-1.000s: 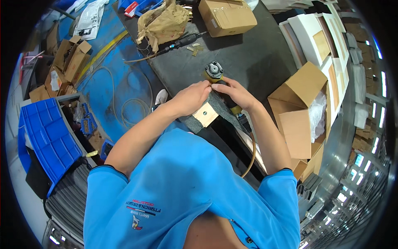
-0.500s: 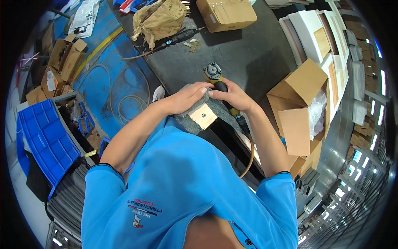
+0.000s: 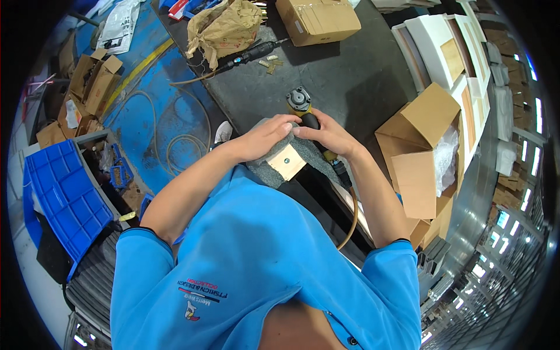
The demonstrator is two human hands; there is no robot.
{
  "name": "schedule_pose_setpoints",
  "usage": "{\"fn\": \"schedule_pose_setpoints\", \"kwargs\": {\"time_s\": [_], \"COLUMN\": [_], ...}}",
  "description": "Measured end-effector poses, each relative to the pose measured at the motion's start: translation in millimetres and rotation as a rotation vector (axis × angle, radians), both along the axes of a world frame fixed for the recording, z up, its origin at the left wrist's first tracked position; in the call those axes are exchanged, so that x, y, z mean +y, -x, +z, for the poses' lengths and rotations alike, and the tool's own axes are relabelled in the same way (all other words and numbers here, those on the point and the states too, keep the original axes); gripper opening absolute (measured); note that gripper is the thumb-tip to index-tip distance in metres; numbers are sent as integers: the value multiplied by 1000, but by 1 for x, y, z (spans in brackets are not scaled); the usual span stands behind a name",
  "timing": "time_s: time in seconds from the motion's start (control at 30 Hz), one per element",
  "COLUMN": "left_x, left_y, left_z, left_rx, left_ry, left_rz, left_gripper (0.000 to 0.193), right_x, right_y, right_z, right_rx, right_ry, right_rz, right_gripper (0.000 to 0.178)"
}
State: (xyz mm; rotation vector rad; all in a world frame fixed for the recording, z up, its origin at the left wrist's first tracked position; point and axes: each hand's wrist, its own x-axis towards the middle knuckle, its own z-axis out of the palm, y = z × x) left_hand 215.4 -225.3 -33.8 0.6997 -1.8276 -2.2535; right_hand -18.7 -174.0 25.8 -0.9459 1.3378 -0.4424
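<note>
My left hand [image 3: 263,137] lies closed over a grey felt-like pad [image 3: 265,174], its fingers together at the pad's upper edge. On the pad, close to my body, is a pale wooden block [image 3: 288,163] with a round metal fitting in its face. My right hand [image 3: 328,134] is wrapped around an air tool [image 3: 300,100], yellow and black with a round metal head. Its thumb reaches onto the grey pad and nearly meets my left fingers. Some fingertips are hidden. A brown hose [image 3: 354,217] runs from the tool toward me, beside a long black piece [image 3: 326,195].
The dark worktable [image 3: 344,76] carries a crumpled paper bag [image 3: 224,29], a closed carton [image 3: 318,20], a second black tool [image 3: 256,52] and small metal pieces [image 3: 270,63]. An open carton [image 3: 417,134] stands to my right. At left are blue plastic bins [image 3: 67,198].
The wooden block and pad have shifted very slightly under my hands. Both hands keep their hold in nearly the same place.
</note>
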Motion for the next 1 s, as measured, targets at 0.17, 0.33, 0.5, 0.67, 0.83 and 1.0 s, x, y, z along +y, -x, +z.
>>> {"fn": "schedule_pose_setpoints", "kwargs": {"time_s": [0.17,0.33,0.5,0.67,0.83,1.0], "left_x": [5,4,5,12,-7,9], "left_y": [2,0,2,0,-21,-4], "left_z": [14,22,27,19,1,-23], "left_rx": [-110,-135,-158,-131,125,13], "left_ry": [344,383,391,431,-494,-142], "left_rz": [-18,-58,-57,-8,71,203], "left_gripper": [47,49,55,62,52,43], "right_x": [-1,-4,-8,-5,-3,0], "right_y": [4,0,-8,-7,-6,-10], "right_z": [-4,4,11,-3,-2,-2], "right_rx": [-46,29,36,74,-14,-2], "right_ry": [-29,-69,-82,2,10,46], "right_rz": [-8,-17,-7,25,29,22], "right_gripper": [70,71,75,80,81,82]}}
